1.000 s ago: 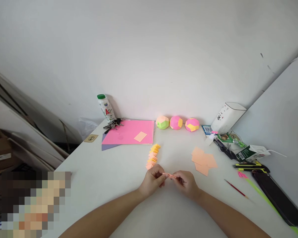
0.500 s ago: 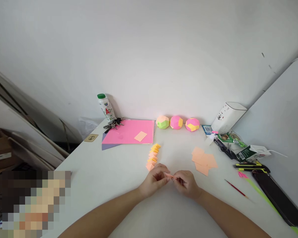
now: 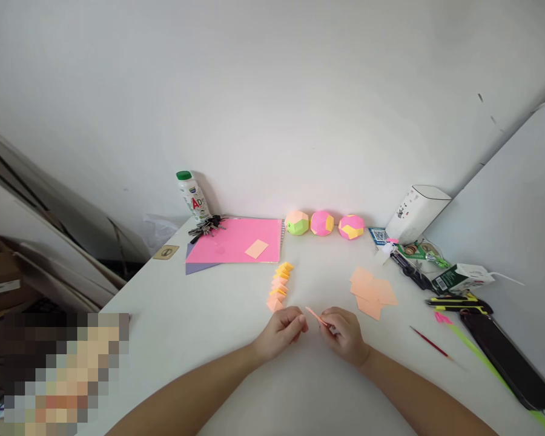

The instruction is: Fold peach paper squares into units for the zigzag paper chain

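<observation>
My right hand (image 3: 345,336) pinches a small folded piece of orange paper (image 3: 315,315), seen nearly edge-on. Its free end points toward my left hand (image 3: 281,333), whose fingers are curled in with nothing visible in them; a small gap parts that hand from the paper. Just beyond my left hand runs a row of folded orange and yellow paper pieces (image 3: 280,286). To the right of my right hand lie several flat orange paper sheets (image 3: 372,293), overlapping one another.
Three faceted paper balls (image 3: 322,223) stand by the wall. At the left are a pink sheet (image 3: 227,239) with one orange paper (image 3: 257,249), keys (image 3: 208,225) and a bottle (image 3: 193,197). A thin red brush (image 3: 431,343), cutter (image 3: 458,304) and black case (image 3: 508,357) lie right.
My left hand has let go of the folded paper and drawn slightly away. The paper stays in my right hand, its free end now raised and pointing up to the left.
</observation>
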Tool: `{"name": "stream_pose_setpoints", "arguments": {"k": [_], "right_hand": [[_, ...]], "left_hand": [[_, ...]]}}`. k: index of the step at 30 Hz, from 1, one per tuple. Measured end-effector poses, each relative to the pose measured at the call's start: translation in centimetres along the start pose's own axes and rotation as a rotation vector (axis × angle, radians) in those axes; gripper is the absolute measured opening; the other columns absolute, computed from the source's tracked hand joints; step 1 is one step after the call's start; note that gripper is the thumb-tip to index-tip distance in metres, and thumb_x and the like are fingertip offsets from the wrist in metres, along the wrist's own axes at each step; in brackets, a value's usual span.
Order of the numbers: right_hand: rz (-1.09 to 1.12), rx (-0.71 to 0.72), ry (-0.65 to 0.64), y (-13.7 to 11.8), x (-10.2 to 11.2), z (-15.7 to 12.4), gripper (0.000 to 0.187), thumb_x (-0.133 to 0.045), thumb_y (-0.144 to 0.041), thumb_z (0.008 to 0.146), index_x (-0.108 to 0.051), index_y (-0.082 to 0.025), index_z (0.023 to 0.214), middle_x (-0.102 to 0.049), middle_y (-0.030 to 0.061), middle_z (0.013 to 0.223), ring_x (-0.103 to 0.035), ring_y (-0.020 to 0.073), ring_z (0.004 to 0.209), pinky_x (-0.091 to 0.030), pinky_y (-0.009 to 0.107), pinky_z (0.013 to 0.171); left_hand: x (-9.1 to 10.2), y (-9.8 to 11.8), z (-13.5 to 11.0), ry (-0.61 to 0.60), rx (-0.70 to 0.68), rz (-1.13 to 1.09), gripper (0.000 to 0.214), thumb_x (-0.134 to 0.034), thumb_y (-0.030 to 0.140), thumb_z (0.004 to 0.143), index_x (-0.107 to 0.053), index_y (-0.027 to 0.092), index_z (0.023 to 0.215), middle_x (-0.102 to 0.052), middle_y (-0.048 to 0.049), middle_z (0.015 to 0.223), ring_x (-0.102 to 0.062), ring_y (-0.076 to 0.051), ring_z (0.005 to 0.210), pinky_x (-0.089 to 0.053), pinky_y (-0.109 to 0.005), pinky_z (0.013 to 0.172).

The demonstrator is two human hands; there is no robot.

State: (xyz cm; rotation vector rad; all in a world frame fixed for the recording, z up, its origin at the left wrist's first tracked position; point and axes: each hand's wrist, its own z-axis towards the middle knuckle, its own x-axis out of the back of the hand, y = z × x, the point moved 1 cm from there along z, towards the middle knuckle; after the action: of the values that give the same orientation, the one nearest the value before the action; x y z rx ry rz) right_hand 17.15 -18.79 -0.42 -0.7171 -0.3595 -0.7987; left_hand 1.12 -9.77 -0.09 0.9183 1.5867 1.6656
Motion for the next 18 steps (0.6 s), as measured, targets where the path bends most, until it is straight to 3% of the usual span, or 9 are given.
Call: {"name": "stream_pose_setpoints", "arguments": {"k": [5,11,18], "right_hand": [[-0.118,0.162,-0.106,-0.1,-0.5,-0.5,0.014,-0.049,-0.007,0.081,-0.054,-0.02,0.085,-0.061,0.0026,0.068,-0.053,0.0133,0.057,-0.043,0.025,0.053],[-0.003,0.067,-0.143,0.0,-0.5,0.0,0.012,-0.054,-0.016,0.084,-0.053,-0.019,0.095,-0.062,0.0044,0.078,-0.058,0.0141,0.065,-0.048,0.025,0.058],[0.095,-0.003,-0.198,0.1,-0.3,0.0,0.014,-0.055,-0.023,0.085,-0.052,-0.019,0.098,-0.063,0.0051,0.082,-0.055,0.0111,0.058,-0.047,0.023,0.055]], "left_hand": [[-0.1,0.2,0.0,-0.027,0.064,-0.017,0.044,-0.042,0.055,0.084,-0.051,0.016,0.066,-0.047,0.0024,0.057,-0.038,-0.009,0.049,-0.03,-0.022,0.048],[-0.2,-0.3,0.0,0.001,0.113,-0.09,0.042,-0.04,0.055,0.085,-0.047,0.017,0.07,-0.047,0.004,0.055,-0.038,-0.008,0.048,-0.03,-0.022,0.048],[-0.2,-0.8,0.1,-0.001,0.115,-0.105,0.043,-0.04,0.057,0.085,-0.046,0.017,0.071,-0.046,0.0041,0.053,-0.039,-0.008,0.048,-0.031,-0.021,0.047]]}}
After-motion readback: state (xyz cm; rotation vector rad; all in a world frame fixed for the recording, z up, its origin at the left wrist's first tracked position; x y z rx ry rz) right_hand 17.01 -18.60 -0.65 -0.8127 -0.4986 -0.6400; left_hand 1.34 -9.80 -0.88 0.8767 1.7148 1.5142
